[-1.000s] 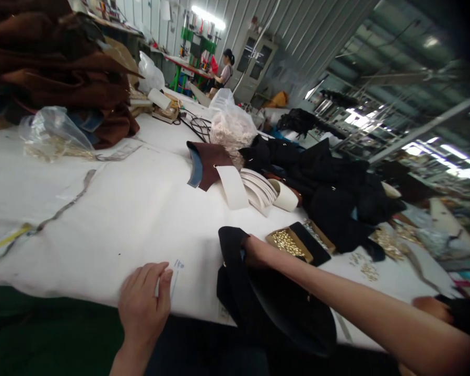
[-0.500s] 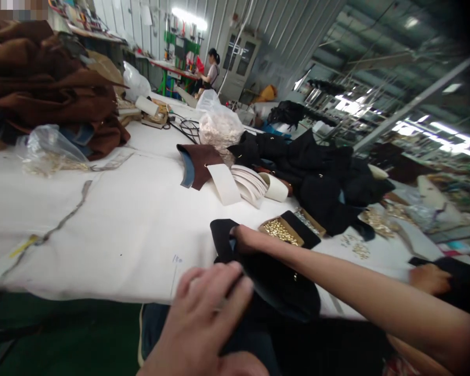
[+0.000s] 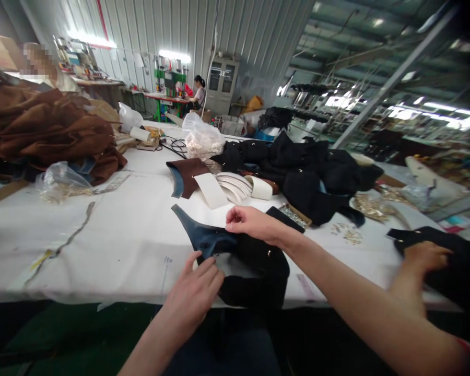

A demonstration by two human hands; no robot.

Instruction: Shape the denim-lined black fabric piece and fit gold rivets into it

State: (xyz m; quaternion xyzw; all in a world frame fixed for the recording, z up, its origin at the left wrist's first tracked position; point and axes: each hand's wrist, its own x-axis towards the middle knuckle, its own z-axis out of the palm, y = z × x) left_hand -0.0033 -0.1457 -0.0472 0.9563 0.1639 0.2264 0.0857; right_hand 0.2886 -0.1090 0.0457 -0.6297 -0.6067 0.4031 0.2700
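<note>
A black cloth piece with a blue lining (image 3: pixel 207 236) lies partly opened near the table's front edge, its pointed end towards the back left. My right hand (image 3: pixel 254 224) has thumb and fingers pinched together on its upper edge. With curled fingers, my left hand (image 3: pixel 199 284) grips the near edge, below the lining; the fingertips are partly hidden. A small metal stud (image 3: pixel 269 253) shows on the black side. Just behind my right forearm stand a black flat piece (image 3: pixel 285 219) and an open box of silvery metal parts (image 3: pixel 293 215).
Black garments (image 3: pixel 317 183) are heaped at the back right, brown ones (image 3: pixel 50 130) at the left. White strips (image 3: pixel 235 187) and a brown piece (image 3: pixel 186 175) lie behind my hands. Loose metal parts (image 3: pixel 347 233) are scattered rightward. Another person's hand (image 3: pixel 426 257) rests on black cloth.
My left hand has moved from above the cloth onto its near edge. My right hand has come out of the folds to the upper edge, and the blue lining now shows.
</note>
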